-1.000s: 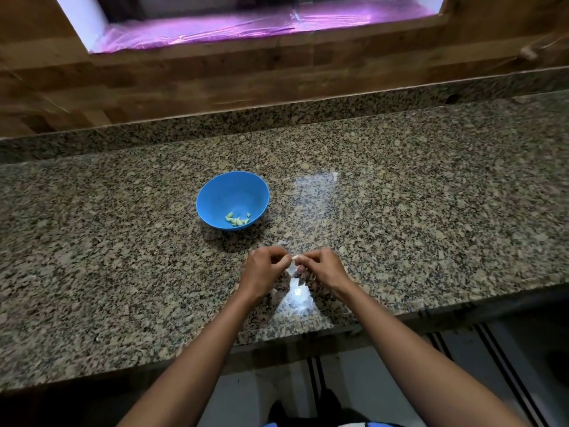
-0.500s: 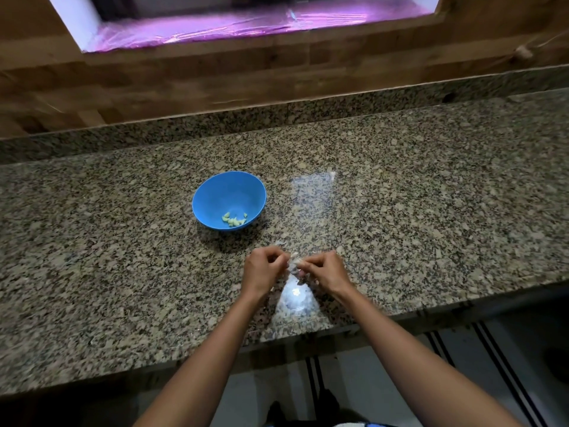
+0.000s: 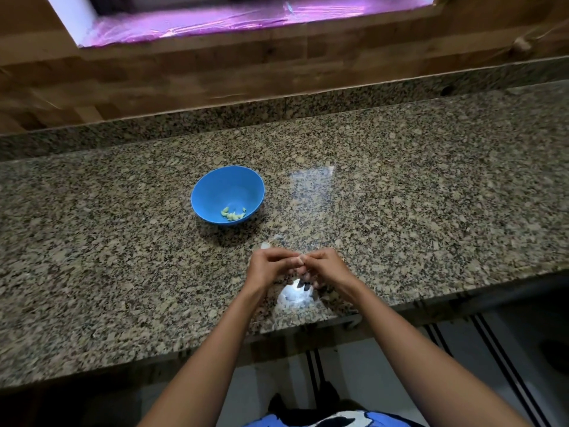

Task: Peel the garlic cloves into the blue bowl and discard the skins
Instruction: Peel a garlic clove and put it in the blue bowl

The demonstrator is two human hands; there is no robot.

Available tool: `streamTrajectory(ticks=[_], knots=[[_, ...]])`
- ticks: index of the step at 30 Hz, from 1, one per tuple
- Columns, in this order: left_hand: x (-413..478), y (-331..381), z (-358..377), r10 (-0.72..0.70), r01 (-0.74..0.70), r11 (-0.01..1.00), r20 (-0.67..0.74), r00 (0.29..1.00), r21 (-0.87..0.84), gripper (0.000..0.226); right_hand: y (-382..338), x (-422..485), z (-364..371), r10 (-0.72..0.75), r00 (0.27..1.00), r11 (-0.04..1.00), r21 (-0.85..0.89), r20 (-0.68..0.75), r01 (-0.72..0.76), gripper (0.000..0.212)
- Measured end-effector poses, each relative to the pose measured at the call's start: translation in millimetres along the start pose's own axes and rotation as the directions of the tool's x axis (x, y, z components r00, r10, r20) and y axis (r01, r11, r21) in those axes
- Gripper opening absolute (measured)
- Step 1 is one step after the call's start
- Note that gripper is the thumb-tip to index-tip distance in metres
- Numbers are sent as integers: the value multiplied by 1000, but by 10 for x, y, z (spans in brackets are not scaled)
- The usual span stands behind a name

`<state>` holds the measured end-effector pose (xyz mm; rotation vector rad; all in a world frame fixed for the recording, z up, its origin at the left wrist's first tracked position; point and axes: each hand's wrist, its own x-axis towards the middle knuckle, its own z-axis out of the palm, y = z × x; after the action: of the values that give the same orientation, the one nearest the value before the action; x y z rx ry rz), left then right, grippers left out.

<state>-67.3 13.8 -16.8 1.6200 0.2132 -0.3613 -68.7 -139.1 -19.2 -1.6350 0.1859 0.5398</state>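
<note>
Garlic cloves, peeled and pale yellow-green, lie in a small heap at the bottom of the blue bowl, on the side nearest the person. The bowl stands upright on the speckled granite worktop, left of the middle and about halfway between the back edge and the front edge. Nearer the front edge, to the right of the bowl and apart from it, the person's two hands meet above the stone. The left hand has its fingers curled inward, with thumb and fingertips brought against those of the right hand, which is curled the same way. Together they pinch a bit of garlic where they touch. Only a sliver of it shows, too small to tell whether it is clove or skin. Just behind the left hand a pale scrap lies on the worktop between the hands and the bowl, clear of the bowl. A bright patch of reflected light sits on the stone beneath the hands, close to the front edge. A fainter sheen lies to the right of the bowl. Behind the back edge rise a low granite upstand and a wooden wall, with a purple-lit opening at the top. Below the front edge are a pale floor with dark stripes and a blue and white cloth.
</note>
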Motion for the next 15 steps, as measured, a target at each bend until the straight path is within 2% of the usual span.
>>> streamTrajectory(ticks=[3,6,8,10,13,15], knots=[[-17,-41,-22,-61,58,988,-18,998,-141,24,-39,-23,-39,102,993,975,191,54,-111,18],[-30,-83,0,-76,69,970,-23,997,-233,24,-14,-20,-18,135,989,933,328,65,-149,19],[-44,-89,16,-40,28,984,-65,997,-175,26,31,-12,20,138,990,918,370,42,-143,26],[-56,-88,27,33,-40,997,-97,995,-71,23,49,-10,56,127,992,937,326,10,-123,34],[-60,-105,41,115,-113,993,-99,988,23,21,41,-14,79,126,992,951,286,-19,-116,29],[-56,-111,45,99,-97,995,-115,988,21,23,48,-8,87,101,994,957,278,-44,-85,24]])
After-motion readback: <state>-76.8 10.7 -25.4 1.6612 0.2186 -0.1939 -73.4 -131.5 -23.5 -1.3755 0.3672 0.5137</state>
